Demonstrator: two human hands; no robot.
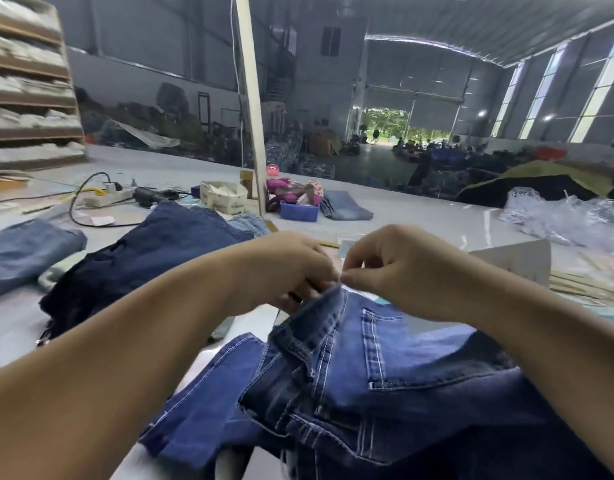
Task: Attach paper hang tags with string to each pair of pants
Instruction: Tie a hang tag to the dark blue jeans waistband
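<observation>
A pair of blue jeans [385, 368] with white stitching lies bunched in front of me, its waistband lifted toward my hands. My left hand [285, 271] pinches the raised waistband edge with curled fingers. My right hand [392, 268] meets it there, thumb and forefinger pinched together on something thin; a pale string shows faintly just below the fingertips. I cannot make out a hang tag in either hand. A stack of pale card pieces [582, 285] lies at the right, beyond my right forearm.
Dark navy pants [153, 258] and folded blue jeans [25, 251] lie to the left on the white table [11, 323]. Farther back are a power strip [108, 197], a white box [224, 197], a purple bin [298, 211], an upright post [253, 105] and clear plastic bags [568, 216].
</observation>
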